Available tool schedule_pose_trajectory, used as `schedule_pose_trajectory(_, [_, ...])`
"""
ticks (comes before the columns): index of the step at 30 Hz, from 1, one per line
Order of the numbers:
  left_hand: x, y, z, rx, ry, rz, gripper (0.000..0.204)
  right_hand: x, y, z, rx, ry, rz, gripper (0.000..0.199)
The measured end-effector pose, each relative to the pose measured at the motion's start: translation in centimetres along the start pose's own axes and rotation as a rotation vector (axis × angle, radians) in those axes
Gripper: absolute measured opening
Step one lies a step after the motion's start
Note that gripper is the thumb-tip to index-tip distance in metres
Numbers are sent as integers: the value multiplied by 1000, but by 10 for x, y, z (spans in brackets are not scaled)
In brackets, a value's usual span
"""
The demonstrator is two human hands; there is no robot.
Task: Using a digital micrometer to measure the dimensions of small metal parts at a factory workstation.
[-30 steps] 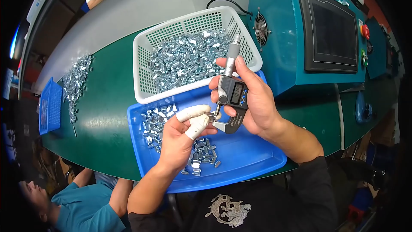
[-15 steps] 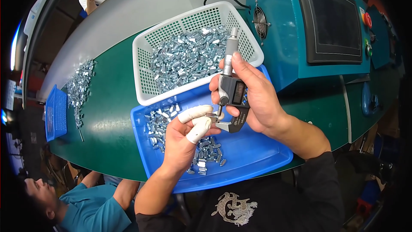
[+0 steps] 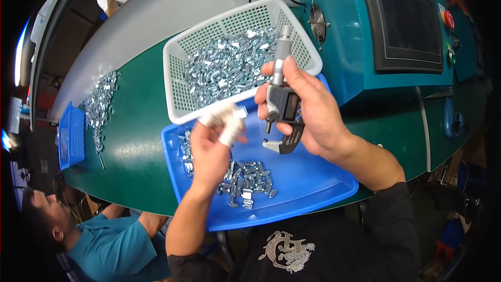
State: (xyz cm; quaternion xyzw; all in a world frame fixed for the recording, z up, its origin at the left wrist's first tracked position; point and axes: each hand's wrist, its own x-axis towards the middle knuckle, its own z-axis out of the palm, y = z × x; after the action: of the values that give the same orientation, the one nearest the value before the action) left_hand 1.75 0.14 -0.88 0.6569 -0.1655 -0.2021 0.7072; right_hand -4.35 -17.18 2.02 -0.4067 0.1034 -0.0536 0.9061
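- Blue tray point(image 3: 313, 188) nearest, on the green tabletop point(image 3: 135, 141), small metal parts point(image 3: 245, 177) scattered inside.
- Left hand point(image 3: 209, 151) above the tray, taped fingers point(image 3: 229, 125) blurred; pinched on a part or not, cannot tell.
- Right hand point(image 3: 308, 109) clenched around a digital micrometer point(image 3: 282, 104), held upright over the tray's far edge.
- White basket point(image 3: 177, 73) of metal parts just behind.
- Loose pile of parts point(image 3: 99, 104) far left, beside a small blue bin point(image 3: 70, 136).

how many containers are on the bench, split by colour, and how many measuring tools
white mesh basket: 1
blue tray: 1
small blue bin at the far left: 1
digital micrometer, held in the right hand: 1
total: 4
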Motion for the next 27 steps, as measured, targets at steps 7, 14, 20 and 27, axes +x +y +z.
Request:
schedule_pose_trajectory(7, [3, 9, -30, 932, 71, 187, 19, 1, 0, 1, -16, 29, -3, 44])
schedule_pose_trajectory(14, [-6, -8, -35, 1441, -192, 44, 20, -1, 2, 4, -24, 13, 6, 43])
schedule_pose_trajectory(20, [-4, 1, -24, 1079, -226, 50, 25, -1, 3, 0, -16, 32, 11, 44])
schedule_pose_trajectory(27, [-18, 6, 1, -110, -190, -127, 28, -1, 1, 0, -7, 23, 33, 45])
